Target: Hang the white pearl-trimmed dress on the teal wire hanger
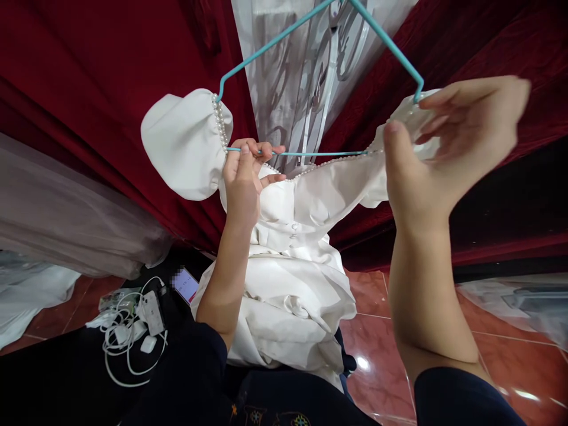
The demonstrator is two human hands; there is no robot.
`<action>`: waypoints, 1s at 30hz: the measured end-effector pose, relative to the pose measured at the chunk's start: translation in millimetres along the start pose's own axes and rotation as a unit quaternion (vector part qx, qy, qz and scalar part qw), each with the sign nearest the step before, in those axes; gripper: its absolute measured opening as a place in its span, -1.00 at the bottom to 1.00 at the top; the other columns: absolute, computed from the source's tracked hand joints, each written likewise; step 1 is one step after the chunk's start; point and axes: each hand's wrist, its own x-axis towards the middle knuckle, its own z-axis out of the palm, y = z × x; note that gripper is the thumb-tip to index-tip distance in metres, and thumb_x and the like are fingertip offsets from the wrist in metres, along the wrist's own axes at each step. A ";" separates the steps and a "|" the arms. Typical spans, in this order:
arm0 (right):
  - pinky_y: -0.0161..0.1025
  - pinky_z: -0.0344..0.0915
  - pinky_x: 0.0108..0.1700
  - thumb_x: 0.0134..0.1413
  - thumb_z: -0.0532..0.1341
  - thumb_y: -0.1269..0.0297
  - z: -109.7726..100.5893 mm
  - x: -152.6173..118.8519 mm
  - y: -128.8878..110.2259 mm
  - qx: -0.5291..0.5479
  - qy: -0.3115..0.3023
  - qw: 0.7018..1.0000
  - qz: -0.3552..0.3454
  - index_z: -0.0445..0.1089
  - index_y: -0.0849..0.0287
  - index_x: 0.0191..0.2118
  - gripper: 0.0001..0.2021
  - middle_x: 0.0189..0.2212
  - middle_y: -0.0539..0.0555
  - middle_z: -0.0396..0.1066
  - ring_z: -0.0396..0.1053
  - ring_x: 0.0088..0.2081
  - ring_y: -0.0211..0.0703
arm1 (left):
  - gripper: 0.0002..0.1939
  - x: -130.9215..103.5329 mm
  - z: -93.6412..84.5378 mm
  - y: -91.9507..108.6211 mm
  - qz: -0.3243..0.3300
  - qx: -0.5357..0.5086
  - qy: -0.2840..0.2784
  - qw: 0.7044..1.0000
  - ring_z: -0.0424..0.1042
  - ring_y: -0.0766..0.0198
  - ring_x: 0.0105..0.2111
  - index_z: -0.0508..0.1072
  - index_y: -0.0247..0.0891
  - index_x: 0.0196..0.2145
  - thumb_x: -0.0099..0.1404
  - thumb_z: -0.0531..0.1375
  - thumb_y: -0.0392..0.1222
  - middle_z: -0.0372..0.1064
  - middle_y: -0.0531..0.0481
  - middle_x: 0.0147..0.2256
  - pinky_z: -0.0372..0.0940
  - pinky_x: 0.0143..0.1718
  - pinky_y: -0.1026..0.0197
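Observation:
A white dress [293,284] with puffed sleeves, pearl trim and small front buttons hangs in front of me on a turquoise hanger [275,36]. Its left puff sleeve [181,145] sits over one hanger corner. My left hand [248,168] pinches the hanger's thin bottom bar beside that sleeve, its other fingers loosely spread. Over at the opposite corner, my right hand [452,136] is at the other puff sleeve [410,115], thumb and fingers around the pearl-edged fabric. The hand is slightly blurred and hides part of that sleeve. The skirt gathers down over my lap.
Red curtains [110,71] hang behind, with white sheer fabric and hangers [331,77] between them. A phone [184,285] and a tangle of white cables [128,337] with chargers lie on a black surface at left. Reddish floor tiles [373,355] show below, right of the dress.

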 end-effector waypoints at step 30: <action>0.08 0.21 0.08 0.41 0.12 0.31 64.3 -49.8 -4.6 -0.056 -0.072 0.993 -0.070 0.43 0.02 -0.13 -0.86 -0.31 0.06 0.48 0.31 -0.24 -0.09 | -0.95 -32.0 -4.3 43.5 0.350 0.229 0.101 0.903 0.55 0.20 -0.15 0.62 -0.20 -0.14 0.47 0.33 -0.25 0.56 -0.01 -0.22 0.46 0.00 0.08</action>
